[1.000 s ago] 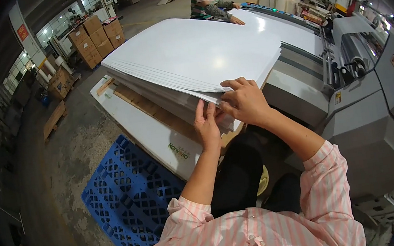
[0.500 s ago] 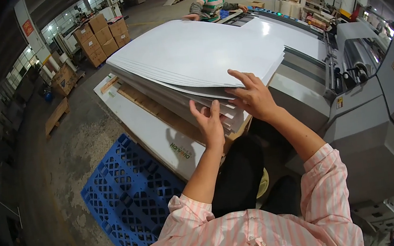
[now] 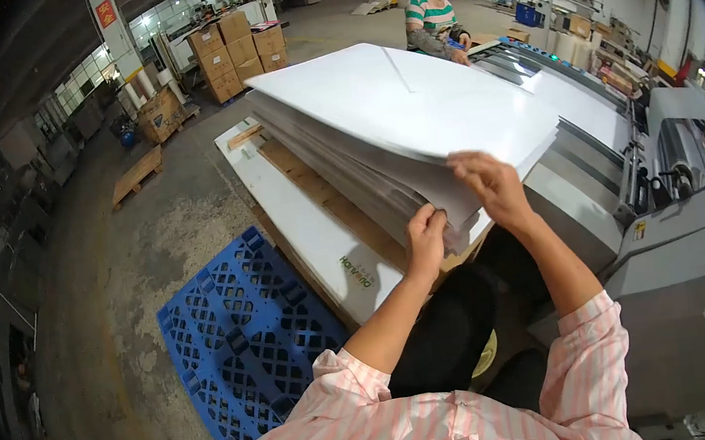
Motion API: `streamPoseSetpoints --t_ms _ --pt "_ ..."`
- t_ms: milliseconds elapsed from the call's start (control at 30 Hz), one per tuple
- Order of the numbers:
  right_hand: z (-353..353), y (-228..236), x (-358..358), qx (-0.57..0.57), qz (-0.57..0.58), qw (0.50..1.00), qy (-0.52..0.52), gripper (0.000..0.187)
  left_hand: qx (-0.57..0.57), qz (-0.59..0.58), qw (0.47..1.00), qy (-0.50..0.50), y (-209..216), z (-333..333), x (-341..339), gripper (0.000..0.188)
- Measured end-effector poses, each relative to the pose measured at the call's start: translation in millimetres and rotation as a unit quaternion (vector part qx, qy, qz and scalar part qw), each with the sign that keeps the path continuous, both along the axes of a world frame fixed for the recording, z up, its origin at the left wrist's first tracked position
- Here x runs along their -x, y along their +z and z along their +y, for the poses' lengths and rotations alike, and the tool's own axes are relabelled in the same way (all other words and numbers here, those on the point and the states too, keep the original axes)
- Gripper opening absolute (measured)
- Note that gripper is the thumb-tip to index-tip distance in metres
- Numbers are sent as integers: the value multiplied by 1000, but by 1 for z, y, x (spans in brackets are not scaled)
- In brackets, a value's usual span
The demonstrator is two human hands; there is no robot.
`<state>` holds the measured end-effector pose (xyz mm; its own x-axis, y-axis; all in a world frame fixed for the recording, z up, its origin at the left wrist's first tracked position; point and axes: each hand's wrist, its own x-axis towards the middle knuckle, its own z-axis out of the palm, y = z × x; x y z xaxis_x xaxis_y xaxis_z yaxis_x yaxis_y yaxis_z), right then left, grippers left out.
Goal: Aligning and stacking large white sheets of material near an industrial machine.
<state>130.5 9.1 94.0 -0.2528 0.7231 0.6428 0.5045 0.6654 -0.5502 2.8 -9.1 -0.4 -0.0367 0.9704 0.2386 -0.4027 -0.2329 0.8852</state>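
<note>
Head view: right hand (image 3: 500, 189) grasps raised white sheets (image 3: 410, 112); left hand (image 3: 426, 243), at eight o'clock from it, pinches lower sheets (image 3: 377, 192).

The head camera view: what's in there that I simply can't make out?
All in the head view:
White sheets: too thin to count.
Left hand: its exact hold, hidden by the hand itself.
Right hand: its palm side, turned away from the camera.
Yellow-green object: mostly hidden by a dark-clad leg.
Gray machine: right end, lost in the lens's dark rim.
</note>
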Motion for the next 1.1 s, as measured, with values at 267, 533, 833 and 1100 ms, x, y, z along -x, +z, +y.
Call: streamPoseSetpoints --t_ms 267,533,833,1100 --pt "-4 -27 -7 -32 -152 987 28 25 -5 -29 999 -17 -5 3 4 18" --pt "28 -12 -8 73 2 997 -8 39 -8 45 997 60 -7 10 0 31" --pt "4 -14 -5 27 -20 999 16 20 -39 107 990 83 -6 4 -4 28" --pt "-17 -12 -2 -165 -292 942 -14 36 -3 -220 974 55 -1 -4 -8 58"
